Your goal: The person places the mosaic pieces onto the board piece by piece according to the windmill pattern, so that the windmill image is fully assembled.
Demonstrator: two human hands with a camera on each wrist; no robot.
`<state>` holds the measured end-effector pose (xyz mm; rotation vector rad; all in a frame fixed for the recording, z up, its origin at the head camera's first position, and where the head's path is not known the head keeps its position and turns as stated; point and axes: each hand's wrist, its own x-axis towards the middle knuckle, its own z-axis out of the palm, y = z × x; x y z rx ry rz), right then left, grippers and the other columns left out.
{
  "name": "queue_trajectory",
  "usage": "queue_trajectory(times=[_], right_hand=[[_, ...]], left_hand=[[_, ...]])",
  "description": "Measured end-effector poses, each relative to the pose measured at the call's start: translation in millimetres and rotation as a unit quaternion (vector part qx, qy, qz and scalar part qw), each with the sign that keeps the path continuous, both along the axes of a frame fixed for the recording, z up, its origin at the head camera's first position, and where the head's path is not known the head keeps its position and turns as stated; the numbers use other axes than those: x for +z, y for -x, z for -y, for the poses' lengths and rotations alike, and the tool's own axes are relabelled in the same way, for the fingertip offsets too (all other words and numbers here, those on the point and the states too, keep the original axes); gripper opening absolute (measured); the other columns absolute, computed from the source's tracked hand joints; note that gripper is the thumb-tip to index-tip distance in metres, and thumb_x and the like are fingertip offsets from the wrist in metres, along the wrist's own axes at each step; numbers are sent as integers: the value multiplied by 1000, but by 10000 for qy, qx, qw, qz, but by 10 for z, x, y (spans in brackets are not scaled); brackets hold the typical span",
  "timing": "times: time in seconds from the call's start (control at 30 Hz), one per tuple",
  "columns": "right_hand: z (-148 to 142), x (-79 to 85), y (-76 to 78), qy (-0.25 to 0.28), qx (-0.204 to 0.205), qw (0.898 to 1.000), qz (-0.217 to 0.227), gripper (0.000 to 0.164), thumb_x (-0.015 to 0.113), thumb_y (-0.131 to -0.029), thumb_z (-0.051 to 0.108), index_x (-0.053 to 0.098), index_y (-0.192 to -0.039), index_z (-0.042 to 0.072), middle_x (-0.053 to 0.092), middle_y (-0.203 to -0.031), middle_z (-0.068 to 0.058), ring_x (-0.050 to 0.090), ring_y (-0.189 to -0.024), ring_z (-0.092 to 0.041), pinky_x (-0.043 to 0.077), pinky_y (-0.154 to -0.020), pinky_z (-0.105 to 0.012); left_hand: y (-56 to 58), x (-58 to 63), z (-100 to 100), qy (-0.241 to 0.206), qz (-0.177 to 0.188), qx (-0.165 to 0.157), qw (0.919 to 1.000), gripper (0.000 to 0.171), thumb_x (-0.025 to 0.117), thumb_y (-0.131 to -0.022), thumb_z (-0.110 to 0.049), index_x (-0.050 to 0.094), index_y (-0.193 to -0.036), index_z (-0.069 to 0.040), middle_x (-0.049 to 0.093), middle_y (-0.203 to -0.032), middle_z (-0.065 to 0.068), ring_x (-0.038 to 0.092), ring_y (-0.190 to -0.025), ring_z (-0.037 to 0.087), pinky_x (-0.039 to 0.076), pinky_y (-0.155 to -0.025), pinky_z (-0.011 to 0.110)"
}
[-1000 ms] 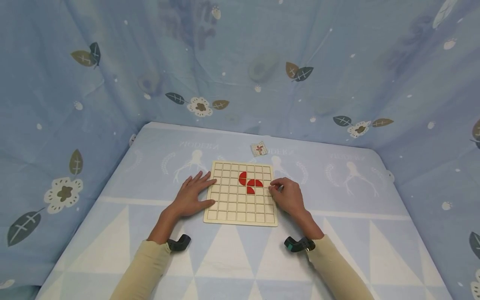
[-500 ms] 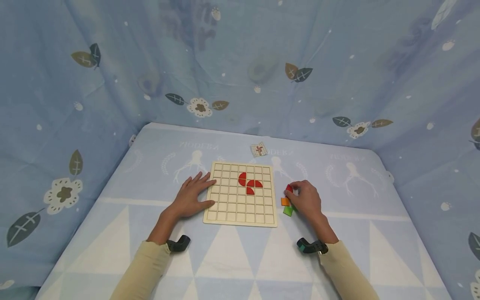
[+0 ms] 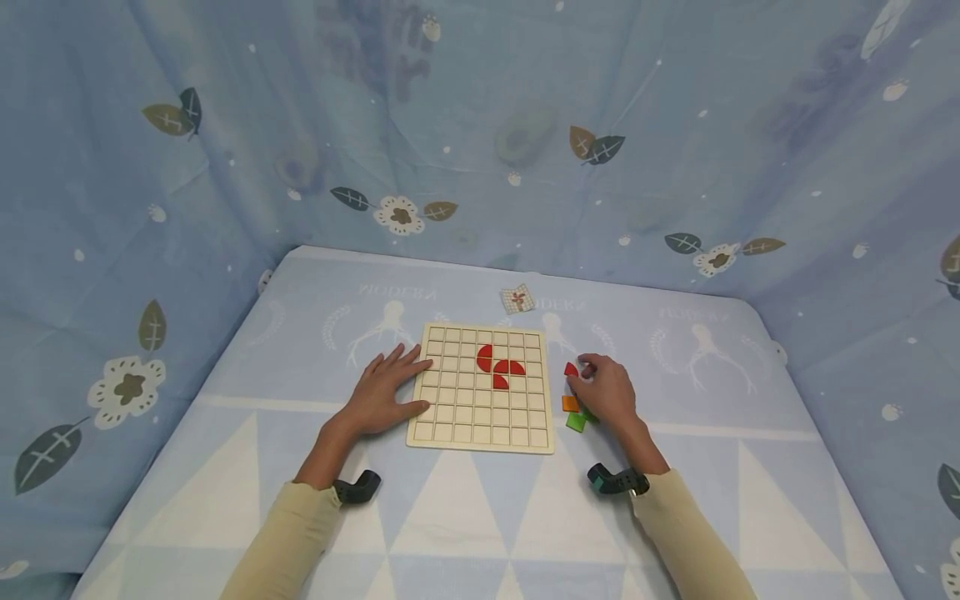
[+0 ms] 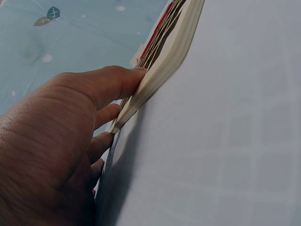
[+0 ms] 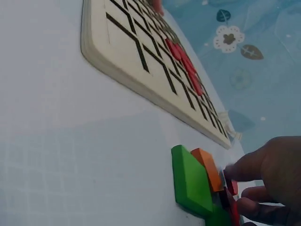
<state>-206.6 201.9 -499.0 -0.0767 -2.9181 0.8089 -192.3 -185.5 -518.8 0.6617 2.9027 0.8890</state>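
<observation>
A: Right hand, at what?
B: Just right of the pale square wooden grid board, bent narrow at a loose red fan-shaped piece. Cannot tell whether pinching or merely touching it with the fingers.

A: Left hand?
B: At the board's left edge, fingers spread wide, touching the rim, gripping nothing.

A: Neighbours?
B: Right of the board, below the red piece: a flat orange square piece, then a bright green square piece. Inside the grid: red curved-edged pieces. Beyond the board: a small pale card with a red motif.

A: Handling, estimated?
B: Red fan-shaped piece: probably light, stiff, smooth, rather slippery, hardly fragile. Best taken by opposite side edges. Board: probably stiff, apt to skid; best steadied by the rim.
</observation>
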Motion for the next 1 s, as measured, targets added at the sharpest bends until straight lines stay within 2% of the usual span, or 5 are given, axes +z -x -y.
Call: queue_trajectory(times=[0.27,0.47,0.6,0.8,1.0], right_hand=[[16,-15,63,38,176,9998,9,27,72,-86,19,73,-105,1,63,-92,-11,54,-77,-25,44,-66,-36],[42,-1,85,791,28,9965,273,20,74,-84,20,70,-93,2,65,-85,-11,57,-66,-21,46,-57,-28],[79,-8,67,1415,-72,9896,229,20,76,-85,21,70,-92,3,66,-80,-9,57,-59,-19,46,-49,-24],[215,4,-7,2044,474,9777,5,25,71,-90,14,70,-113,5,69,-84,-8,64,-63,-21,49,-49,-26],[419,25,-55,2370,994,9663,156,13,72,-90,10,73,-101,4,73,-82,-4,68,-70,-20,51,-55,-25]], left_hand=[[-9,-6,0,-5,16,-27,10000,71,71,-87,-42,47,-148,-16,27,-159,7,10,-149,28,4,-117,51],[0,-10,7,-34,4,-33,10000,71,71,-87,-42,47,-148,-16,27,-160,7,10,-149,28,4,-117,50],[12,-29,5,5,-3,-56,10000,71,70,-87,-45,46,-149,-18,26,-160,6,10,-149,27,4,-117,50],[20,-33,4,-3,-22,-60,10000,72,70,-87,-45,46,-149,-18,26,-160,5,10,-149,27,4,-117,51],[16,-27,13,25,-27,-31,10000,72,70,-87,-45,46,-149,-18,26,-160,5,10,-149,27,4,-117,50]])
